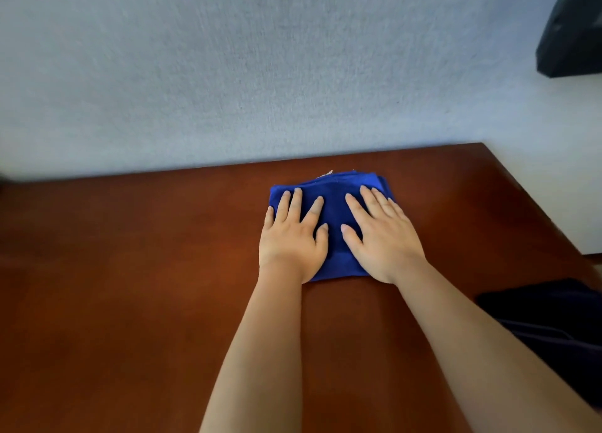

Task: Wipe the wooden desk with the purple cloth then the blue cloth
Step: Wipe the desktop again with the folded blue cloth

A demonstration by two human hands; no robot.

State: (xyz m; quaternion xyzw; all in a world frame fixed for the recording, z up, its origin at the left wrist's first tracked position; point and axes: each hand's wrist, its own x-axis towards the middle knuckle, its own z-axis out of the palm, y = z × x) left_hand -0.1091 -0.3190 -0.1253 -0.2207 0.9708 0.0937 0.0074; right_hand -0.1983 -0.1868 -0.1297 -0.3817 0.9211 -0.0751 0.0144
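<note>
A folded blue cloth (335, 201) lies on the reddish-brown wooden desk (130, 286), near its back edge and right of centre. My left hand (293, 237) lies flat on the cloth's left half with fingers spread, palm pressing down. My right hand (381, 234) presses flat on the right half in the same way. A small white tag (326, 173) peeks out at the cloth's far edge. I see no cloth that is clearly purple.
A pale textured wall (260, 74) rises straight behind the desk. The desk's right edge (537, 204) runs diagonally toward me. A dark fabric thing (553, 318) lies at the right edge by my right forearm. A black object (573, 35) sits at the upper right.
</note>
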